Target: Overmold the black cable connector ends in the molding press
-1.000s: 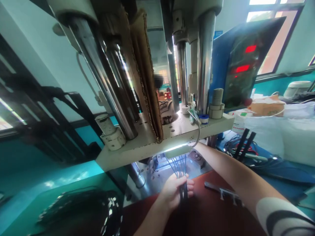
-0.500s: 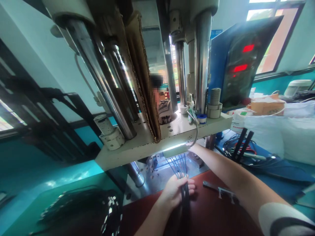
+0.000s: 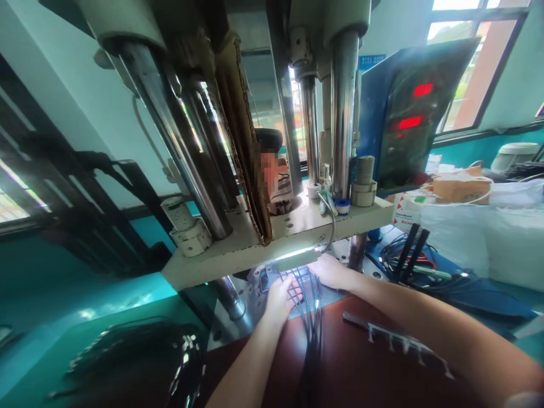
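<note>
Under the cream machine platen, my left hand lies with its fingers apart against a bundle of dark cables, beside the metal mould plate. My right hand reaches in from the right, flat on the cable tops below the LED lamp bar. The cables hang down over the red-brown table. A metal comb-shaped bar lies on the table below my right forearm. The cable ends are hidden by my hands.
Chrome press columns rise from the platen, with a cardboard sheet between them. A red-lit control panel stands right. Tangled wires lie on a blue mat, near white sacks. A person sits beyond the machine.
My right hand has moved in from the right to the cables under the lamp. My left hand no longer closes around the bundle, and its fingers now lie spread beside the plate.
</note>
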The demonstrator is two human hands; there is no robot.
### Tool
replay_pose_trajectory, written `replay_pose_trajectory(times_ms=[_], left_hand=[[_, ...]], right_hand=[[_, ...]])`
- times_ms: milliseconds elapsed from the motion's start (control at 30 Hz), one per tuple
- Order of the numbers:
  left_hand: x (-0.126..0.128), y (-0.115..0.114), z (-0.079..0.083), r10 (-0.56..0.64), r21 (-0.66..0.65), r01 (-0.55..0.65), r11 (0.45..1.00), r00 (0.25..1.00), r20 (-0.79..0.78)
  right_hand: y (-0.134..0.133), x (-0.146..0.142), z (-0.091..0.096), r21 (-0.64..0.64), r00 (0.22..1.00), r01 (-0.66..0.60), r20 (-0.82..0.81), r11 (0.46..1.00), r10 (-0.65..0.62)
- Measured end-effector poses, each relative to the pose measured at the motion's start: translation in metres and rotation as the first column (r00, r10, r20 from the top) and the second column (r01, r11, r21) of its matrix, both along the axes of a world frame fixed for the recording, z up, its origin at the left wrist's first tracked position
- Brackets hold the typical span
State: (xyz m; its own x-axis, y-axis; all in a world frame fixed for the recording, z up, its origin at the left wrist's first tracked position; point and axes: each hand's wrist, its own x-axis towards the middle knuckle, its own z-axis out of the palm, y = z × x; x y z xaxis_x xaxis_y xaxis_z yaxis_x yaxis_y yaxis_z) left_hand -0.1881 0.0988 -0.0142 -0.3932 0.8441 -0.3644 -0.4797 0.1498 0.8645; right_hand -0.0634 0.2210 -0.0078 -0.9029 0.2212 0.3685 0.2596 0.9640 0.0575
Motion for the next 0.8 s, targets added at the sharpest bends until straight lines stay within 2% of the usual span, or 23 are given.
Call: replay_pose_trajectory(times_ms=[67,133,200,267,333,400,467,500,533,567,633,700,800], left_hand=[[-0.003,-0.001,-0.002,-0.013,-0.026,0.011,1.000,0.996,-0.088],[-0.010,-0.004,-0.003,-0.032,-0.065,0.016,0.998,0.969,-0.245],[-0.019,-0.008,-0.003,-0.010,-0.080,-0.027,0.996,0.902,-0.431],[-0.028,-0.013,-0.001,0.072,-0.005,-0.094,0.996,0.796,-0.601],[-0.033,-0.016,0.004,0.130,0.108,-0.073,0.991,0.636,-0.760],[-0.034,-0.016,0.010,0.101,0.145,0.088,0.985,0.385,-0.917],[-0.036,-0.011,0.016,0.036,0.063,0.230,0.971,0.120,-0.992],[-0.038,-0.007,0.019,-0.002,0.003,0.216,0.976,0.025,-1.000],[-0.042,-0.004,0.022,-0.048,-0.050,0.140,0.989,-0.017,-0.999],[-0.047,-0.001,0.024,-0.096,-0.097,0.032,0.995,-0.028,-0.995],[-0.059,0.003,0.027,-0.172,-0.168,-0.164,0.972,-0.007,-0.985],[-0.069,0.005,0.026,-0.200,-0.197,-0.227,0.954,0.007,-0.980],[-0.075,0.005,0.022,-0.212,-0.205,-0.227,0.952,-0.007,-0.977]], right_hand=[[0.003,0.003,0.001,0.004,1.000,-0.009,0.009,1.000,0.009],[0.003,0.006,0.003,0.008,1.000,-0.003,0.013,1.000,0.003],[0.000,0.008,0.004,0.013,1.000,0.006,0.017,1.000,-0.006],[-0.003,0.008,0.006,0.015,1.000,0.014,0.021,1.000,-0.015],[-0.006,0.009,0.008,0.015,1.000,0.018,0.021,1.000,-0.018],[-0.006,0.010,0.012,0.000,1.000,0.019,0.023,1.000,-0.019],[-0.002,0.012,0.017,-0.067,0.997,0.053,0.056,0.996,-0.049],[0.002,0.012,0.021,-0.112,0.993,0.089,0.082,0.990,-0.080],[0.006,0.012,0.024,-0.153,0.987,0.136,0.111,0.979,-0.120],[0.011,0.012,0.027,-0.184,0.977,0.188,0.140,0.965,-0.164],[0.020,0.009,0.031,-0.207,0.951,0.286,0.183,0.936,-0.250],[0.026,0.005,0.032,-0.212,0.925,0.357,0.212,0.909,-0.314],[0.028,-0.001,0.028,-0.216,0.900,0.421,0.226,0.881,-0.374]])
